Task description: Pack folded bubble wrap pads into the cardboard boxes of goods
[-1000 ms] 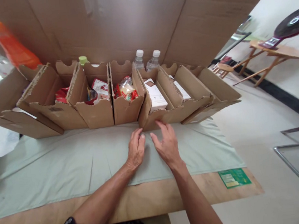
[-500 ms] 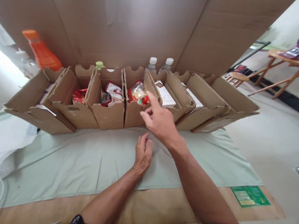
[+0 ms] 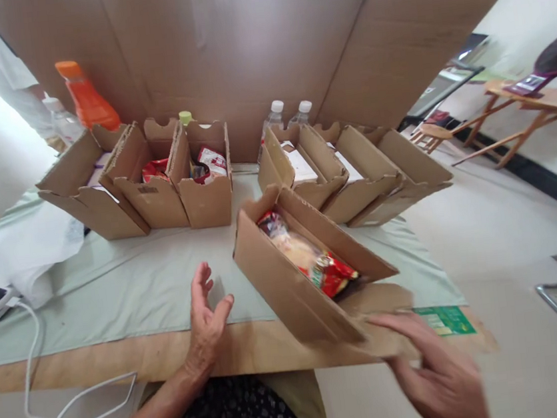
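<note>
My right hand (image 3: 435,372) grips the near end of an open cardboard box (image 3: 280,289) at the table's front edge. The box stands slanted, out of line with the others, and its near end is blurred. Inside it lies a red and clear food packet (image 3: 309,256). To the left of this box my left hand (image 3: 208,321) hovers over the cloth, fingers apart and nothing in it. Behind are three boxes on the left, one holding a red packet (image 3: 155,170) and another a red-and-white packet (image 3: 213,161). Several boxes stand on the right, two with white cartons (image 3: 300,166).
A tall cardboard panel (image 3: 240,52) rises behind the row. Bottles stand by it, among them an orange bottle (image 3: 93,106). A white cable (image 3: 33,331) and plastic sheet (image 3: 44,229) lie left. A green leaflet (image 3: 447,320) is at the right front edge.
My right hand has pulled the box with the red and clear packet out of the row, toward me and to the right. My left hand has moved left and its fingers have spread.
</note>
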`<state>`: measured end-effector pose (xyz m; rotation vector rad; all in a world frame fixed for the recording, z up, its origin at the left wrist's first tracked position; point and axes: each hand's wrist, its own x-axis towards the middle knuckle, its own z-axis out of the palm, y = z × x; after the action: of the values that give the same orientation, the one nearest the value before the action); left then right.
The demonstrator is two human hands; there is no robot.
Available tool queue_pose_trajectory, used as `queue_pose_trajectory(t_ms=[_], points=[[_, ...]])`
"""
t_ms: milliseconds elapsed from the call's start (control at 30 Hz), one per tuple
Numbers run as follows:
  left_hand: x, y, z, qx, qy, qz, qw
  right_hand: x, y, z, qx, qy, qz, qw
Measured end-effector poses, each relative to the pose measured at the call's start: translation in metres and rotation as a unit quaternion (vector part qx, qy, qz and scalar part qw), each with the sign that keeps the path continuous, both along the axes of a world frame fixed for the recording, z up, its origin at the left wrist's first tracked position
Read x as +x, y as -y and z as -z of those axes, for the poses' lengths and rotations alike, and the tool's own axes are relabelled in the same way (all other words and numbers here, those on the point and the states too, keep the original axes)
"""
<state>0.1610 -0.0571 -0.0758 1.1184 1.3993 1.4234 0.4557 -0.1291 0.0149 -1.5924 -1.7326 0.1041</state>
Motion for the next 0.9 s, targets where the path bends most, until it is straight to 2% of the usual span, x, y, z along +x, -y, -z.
queue_pose_trajectory(t_ms=[33,100,133,233,333,400,467,567,667,767,833,900], points=[[-0.001,0.003,0.000,0.013,-0.011,0.020,1.000,0.015,0.019,0.006,-0.003,-0.027,0.072,0.997],[0.003,0.009,-0.001,0.039,-0.021,0.075,0.996,0.038,0.049,0.022,-0.025,-0.090,0.168,0.981],[0.008,0.013,-0.001,0.048,-0.019,0.103,0.993,0.044,0.058,0.031,-0.049,-0.110,0.186,0.975],[0.025,0.026,-0.003,0.033,-0.010,0.179,0.983,0.040,0.068,0.058,-0.132,-0.117,0.167,0.970],[0.031,0.034,-0.004,0.007,-0.003,0.203,0.979,0.015,0.047,0.073,-0.130,-0.135,0.160,0.969],[0.027,0.027,-0.006,0.002,-0.001,0.166,0.986,-0.004,0.017,0.074,-0.109,-0.152,0.148,0.971],[0.016,0.009,-0.010,-0.003,-0.009,0.110,0.994,-0.022,-0.023,0.070,-0.105,-0.172,0.102,0.974],[-0.003,-0.031,-0.016,0.009,-0.019,0.047,0.999,-0.045,-0.090,0.064,-0.112,-0.212,0.027,0.970],[-0.020,-0.064,-0.015,0.024,-0.038,0.001,0.999,-0.064,-0.131,0.065,-0.121,-0.216,-0.003,0.969],[-0.037,-0.070,-0.005,0.023,-0.080,-0.018,0.996,-0.074,-0.122,0.073,-0.101,-0.186,0.057,0.976],[-0.048,-0.059,0.005,0.024,-0.125,-0.008,0.992,-0.077,-0.100,0.078,-0.085,-0.165,0.120,0.975],[-0.057,-0.042,0.016,0.038,-0.185,0.020,0.982,-0.084,-0.082,0.079,-0.100,-0.119,0.109,0.982]])
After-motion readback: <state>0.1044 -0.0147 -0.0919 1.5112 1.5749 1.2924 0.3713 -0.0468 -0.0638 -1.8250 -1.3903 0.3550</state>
